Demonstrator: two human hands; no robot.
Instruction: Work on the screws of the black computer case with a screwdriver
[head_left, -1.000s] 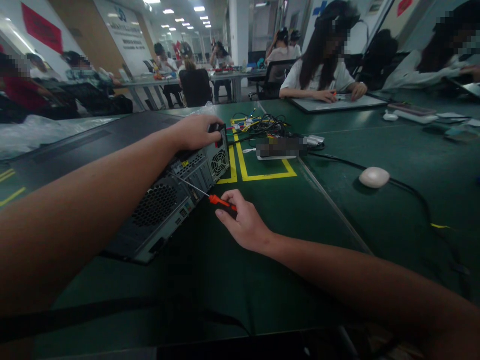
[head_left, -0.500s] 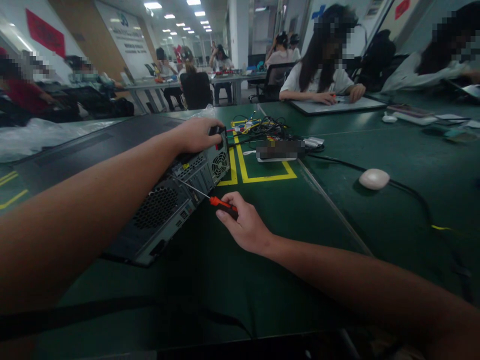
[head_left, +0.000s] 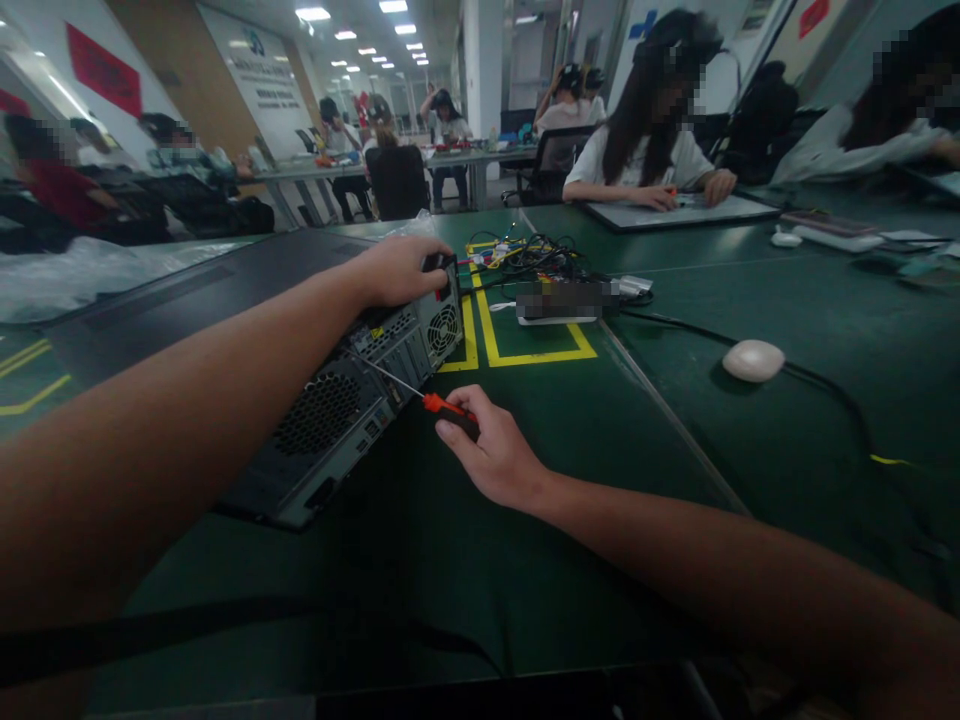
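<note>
A black desktop computer case [head_left: 247,285] lies on its side on the green table, its grey rear panel turned toward me. My left hand [head_left: 401,270] grips the upper far corner of the case, near the power supply fan [head_left: 442,328]. In my right hand [head_left: 491,450] is a screwdriver [head_left: 450,411] with a red and black handle, fingers closed round it. Its thin metal shaft [head_left: 395,377] points up and left at the rear panel, above the round vent mesh [head_left: 319,410]. Whether the tip touches a screw is too small to tell.
Behind the case lies a heap of tangled cables [head_left: 536,255], beside yellow tape outlines [head_left: 540,358]. A white computer mouse [head_left: 754,361] sits at the right, by a black cable. Plastic wrap [head_left: 97,275] lies at the left. Across the table a person works at a grey board [head_left: 675,215].
The whole view has shifted slightly, so everything appears a little further right. My hands, the screwdriver and the case hold nearly the same positions relative to each other.
</note>
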